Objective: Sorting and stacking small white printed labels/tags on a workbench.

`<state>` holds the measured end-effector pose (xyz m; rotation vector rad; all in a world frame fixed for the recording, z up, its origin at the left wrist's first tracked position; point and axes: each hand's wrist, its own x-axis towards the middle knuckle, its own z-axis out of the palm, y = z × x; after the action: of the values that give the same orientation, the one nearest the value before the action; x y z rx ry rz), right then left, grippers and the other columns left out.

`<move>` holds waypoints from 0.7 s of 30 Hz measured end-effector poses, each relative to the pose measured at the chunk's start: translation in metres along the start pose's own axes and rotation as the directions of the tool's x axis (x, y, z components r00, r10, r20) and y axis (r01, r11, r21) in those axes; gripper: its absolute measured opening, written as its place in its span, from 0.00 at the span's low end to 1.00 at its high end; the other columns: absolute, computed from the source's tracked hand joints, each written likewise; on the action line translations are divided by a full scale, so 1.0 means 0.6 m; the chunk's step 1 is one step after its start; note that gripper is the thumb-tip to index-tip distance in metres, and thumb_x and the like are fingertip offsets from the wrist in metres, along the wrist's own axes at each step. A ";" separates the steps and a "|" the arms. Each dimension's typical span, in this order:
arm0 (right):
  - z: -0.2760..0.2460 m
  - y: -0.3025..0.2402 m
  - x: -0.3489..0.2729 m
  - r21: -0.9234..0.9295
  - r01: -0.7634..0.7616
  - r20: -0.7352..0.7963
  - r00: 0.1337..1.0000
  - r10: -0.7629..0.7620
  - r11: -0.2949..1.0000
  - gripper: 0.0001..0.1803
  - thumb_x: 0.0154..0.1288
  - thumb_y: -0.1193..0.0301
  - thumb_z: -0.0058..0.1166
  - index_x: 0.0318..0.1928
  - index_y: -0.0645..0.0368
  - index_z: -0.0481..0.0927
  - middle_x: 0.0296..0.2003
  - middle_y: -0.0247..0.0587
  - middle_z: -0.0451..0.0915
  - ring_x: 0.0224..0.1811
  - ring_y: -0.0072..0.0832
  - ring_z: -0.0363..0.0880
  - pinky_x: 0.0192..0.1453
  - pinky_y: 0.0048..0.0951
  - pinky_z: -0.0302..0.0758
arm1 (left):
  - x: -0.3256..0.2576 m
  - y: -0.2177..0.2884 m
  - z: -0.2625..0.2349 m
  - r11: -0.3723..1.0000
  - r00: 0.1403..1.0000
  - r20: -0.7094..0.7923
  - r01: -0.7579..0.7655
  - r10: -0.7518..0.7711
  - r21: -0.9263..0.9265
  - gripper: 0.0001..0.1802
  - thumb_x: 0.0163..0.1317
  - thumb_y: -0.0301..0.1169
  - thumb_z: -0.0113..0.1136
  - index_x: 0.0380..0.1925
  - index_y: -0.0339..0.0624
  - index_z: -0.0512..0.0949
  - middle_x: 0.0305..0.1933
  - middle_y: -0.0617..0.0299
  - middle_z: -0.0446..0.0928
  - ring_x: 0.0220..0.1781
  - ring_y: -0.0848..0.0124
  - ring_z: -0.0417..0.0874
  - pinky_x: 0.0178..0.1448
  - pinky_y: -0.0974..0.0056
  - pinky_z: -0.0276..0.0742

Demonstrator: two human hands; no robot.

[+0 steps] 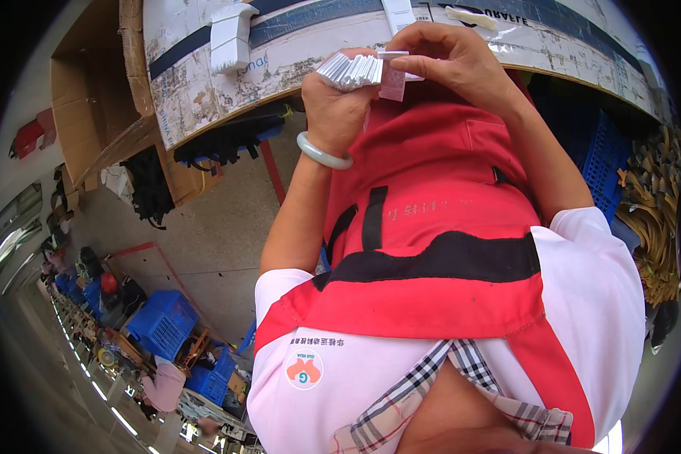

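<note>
Left hand (333,102) clenched around a fanned stack of white paper tags (353,69), held up just below the table (204,91) edge. Right hand (450,60) pinching one tag off the stack's right end with thumb and forefinger, fingers curled over the top; small pink slip (393,85) hanging beneath that pinch, touching the stack. Pale green bangle (322,153) on left wrist, below the stack. Red apron (439,219) with black stripes directly beneath the stack, over white short-sleeved shirt. Worn table surface above the stack, carrying a folded white card pile (231,38) to the upper left and another white strip (471,17) to the upper right. Cardboard box (91,98) far left of the stack. Blue crate (599,155) to the right, below table edge. More blue crates (163,321) on floor, well down-left.
</note>
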<state>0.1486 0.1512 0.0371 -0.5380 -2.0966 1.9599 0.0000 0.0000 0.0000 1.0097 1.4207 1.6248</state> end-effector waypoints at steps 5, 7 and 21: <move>-0.022 -0.023 0.007 0.111 -0.196 0.189 0.967 0.173 0.974 0.09 0.66 0.68 0.63 0.40 0.62 0.83 0.32 0.31 0.80 0.33 0.15 0.76 0.41 0.15 0.72 | 0.012 0.007 0.001 0.699 0.922 0.139 0.367 -0.362 -0.614 0.11 0.61 0.24 0.68 0.43 0.36 0.80 0.31 0.62 0.80 0.28 0.73 0.79 0.32 0.69 0.75; -0.015 -0.038 -0.002 0.199 -0.244 0.323 0.931 0.172 0.949 0.07 0.66 0.70 0.62 0.38 0.62 0.83 0.30 0.29 0.78 0.29 0.14 0.72 0.36 0.15 0.69 | 0.010 0.010 -0.001 0.629 0.894 0.173 0.418 -0.414 -0.656 0.10 0.64 0.29 0.67 0.40 0.36 0.79 0.31 0.63 0.79 0.28 0.75 0.77 0.31 0.69 0.74; -0.020 0.011 0.040 -0.495 0.026 -0.191 0.972 -0.138 0.869 0.12 0.69 0.67 0.60 0.47 0.62 0.84 0.40 0.33 0.82 0.43 0.19 0.78 0.48 0.20 0.74 | 0.001 0.002 0.013 0.661 0.868 0.147 0.462 -0.475 -0.592 0.12 0.63 0.27 0.67 0.44 0.34 0.79 0.31 0.60 0.80 0.31 0.72 0.82 0.35 0.67 0.82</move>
<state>0.1321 0.1723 0.0297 -0.7031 -2.4173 1.2383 0.0066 0.0036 0.0021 0.2085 0.9325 1.5264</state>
